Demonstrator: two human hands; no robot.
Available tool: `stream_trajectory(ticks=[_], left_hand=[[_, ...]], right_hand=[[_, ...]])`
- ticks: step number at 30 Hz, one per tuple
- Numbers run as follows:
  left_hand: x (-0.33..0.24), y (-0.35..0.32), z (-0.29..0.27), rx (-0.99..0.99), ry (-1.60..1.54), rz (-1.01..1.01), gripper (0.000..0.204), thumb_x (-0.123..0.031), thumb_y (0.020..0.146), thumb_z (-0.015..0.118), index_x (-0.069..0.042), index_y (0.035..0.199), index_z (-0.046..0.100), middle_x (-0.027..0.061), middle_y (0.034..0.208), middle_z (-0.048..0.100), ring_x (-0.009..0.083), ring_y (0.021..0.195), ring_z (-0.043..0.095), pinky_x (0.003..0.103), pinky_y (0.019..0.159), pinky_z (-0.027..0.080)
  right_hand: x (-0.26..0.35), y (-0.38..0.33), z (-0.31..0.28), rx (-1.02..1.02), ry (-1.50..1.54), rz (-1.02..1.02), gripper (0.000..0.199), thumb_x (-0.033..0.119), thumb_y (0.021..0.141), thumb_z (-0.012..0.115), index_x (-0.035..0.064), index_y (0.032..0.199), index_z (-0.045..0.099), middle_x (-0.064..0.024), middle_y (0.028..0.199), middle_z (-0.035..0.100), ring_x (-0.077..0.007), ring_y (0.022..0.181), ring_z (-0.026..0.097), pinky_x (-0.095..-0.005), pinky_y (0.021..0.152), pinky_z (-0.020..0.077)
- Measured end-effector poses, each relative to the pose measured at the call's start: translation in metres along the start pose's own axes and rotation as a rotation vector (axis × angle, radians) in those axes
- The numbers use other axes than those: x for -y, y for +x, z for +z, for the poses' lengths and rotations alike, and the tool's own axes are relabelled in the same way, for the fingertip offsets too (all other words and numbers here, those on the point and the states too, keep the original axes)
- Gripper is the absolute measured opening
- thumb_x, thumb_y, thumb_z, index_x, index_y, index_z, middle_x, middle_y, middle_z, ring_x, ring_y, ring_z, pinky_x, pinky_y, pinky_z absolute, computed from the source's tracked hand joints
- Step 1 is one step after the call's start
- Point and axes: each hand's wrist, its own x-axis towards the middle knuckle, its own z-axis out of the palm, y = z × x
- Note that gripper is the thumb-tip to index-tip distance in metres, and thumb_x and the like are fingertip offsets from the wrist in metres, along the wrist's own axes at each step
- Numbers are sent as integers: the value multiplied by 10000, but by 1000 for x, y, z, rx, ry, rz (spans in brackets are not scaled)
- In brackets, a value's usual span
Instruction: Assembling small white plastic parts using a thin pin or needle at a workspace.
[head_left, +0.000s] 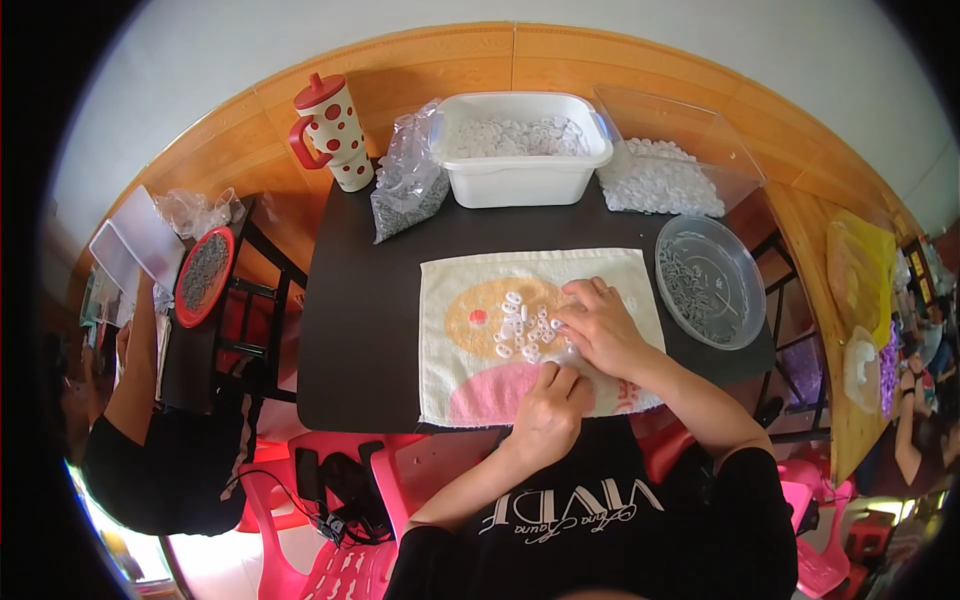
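Several white oval pieces [519, 328] lie with long axes variously angled.

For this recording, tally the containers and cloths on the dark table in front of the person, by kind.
Lidded tumbler: 1
Clear plastic bag: 1
White rectangular tub: 1
Clear rectangular box: 1
Clear round tub: 1
Towel: 1
Total: 6

Left hand [548, 415] lower, fingers [570, 383] curled; right hand [605, 330] higher, angled leftward.
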Motion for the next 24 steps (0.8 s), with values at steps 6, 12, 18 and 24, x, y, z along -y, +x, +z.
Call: stream_trajectory(ticks=[6, 12, 18, 24], left_hand=[[0, -4, -18, -295, -212, -103, 225, 93, 720, 659, 16, 930, 639, 171, 975, 601, 293, 773, 611, 339, 638, 496], [13, 8, -18, -351, -688, -399, 234, 81, 828, 649, 24, 1054, 637, 100, 994, 626, 123, 738, 601, 224, 582, 474], [14, -3, -12, -407, -984, -582, 159, 30, 918, 575, 35, 1069, 625, 100, 934, 669, 111, 672, 610, 203, 557, 469], [20, -5, -13, -455, -1134, -583, 144, 12, 939, 548, 29, 1059, 626, 113, 965, 677, 123, 717, 636, 212, 566, 476]], right_hand=[[3, -13, -8, -32, 474, 151, 113, -24, 774, 673, 11, 878, 647, -117, 866, 614, -257, 806, 601, -334, 747, 463], [33, -24, -18, -122, 769, 86, 167, -121, 745, 639, -21, 877, 620, -99, 842, 641, -179, 734, 633, -268, 637, 489], [-3, -22, -17, -104, 451, 173, 141, -61, 742, 661, 3, 867, 648, -113, 831, 606, -275, 765, 605, -335, 659, 483], [8, -16, -3, -12, 127, 91, 62, 12, 739, 683, 37, 788, 654, -107, 817, 560, -309, 760, 576, -396, 665, 463]])
